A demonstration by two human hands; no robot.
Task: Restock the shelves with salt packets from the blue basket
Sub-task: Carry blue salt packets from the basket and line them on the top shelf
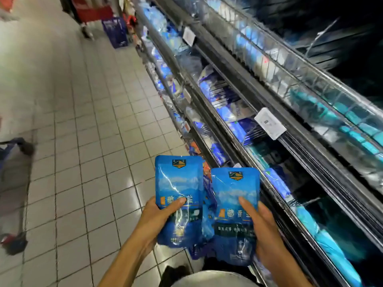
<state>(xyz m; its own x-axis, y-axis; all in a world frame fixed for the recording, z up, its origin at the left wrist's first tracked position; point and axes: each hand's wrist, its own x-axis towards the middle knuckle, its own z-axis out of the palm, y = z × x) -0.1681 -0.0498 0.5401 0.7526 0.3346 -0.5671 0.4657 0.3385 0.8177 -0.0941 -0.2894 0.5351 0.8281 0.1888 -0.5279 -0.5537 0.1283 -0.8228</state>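
While two blue salt packets are held up side by side in front of the shelving, the step in hand is judged to be the carrying of stock to the shelf, with placement not yet made. The left packet [179, 195] is gripped by the left hand [157, 220], its thumb laid across the printed front and its fingers hidden behind. The right packet [234, 212] is held by the right hand [261, 226], with two fingertips pressed on the front and the palm wrapped round its right edge. Both packets are upright, labels facing the camera, and their inner edges appear to touch or overlap slightly; more blue film is seen below and between them, though what it belongs to cannot be told. The shelves [275, 112] run along the right side, with blue and white packs lying behind the wire fronts. For the next move, a gap among matching packs would need to be found and each packet slid in over the front rail. A blue basket [115, 32] stands far up the aisle on the tiled floor [83, 131].
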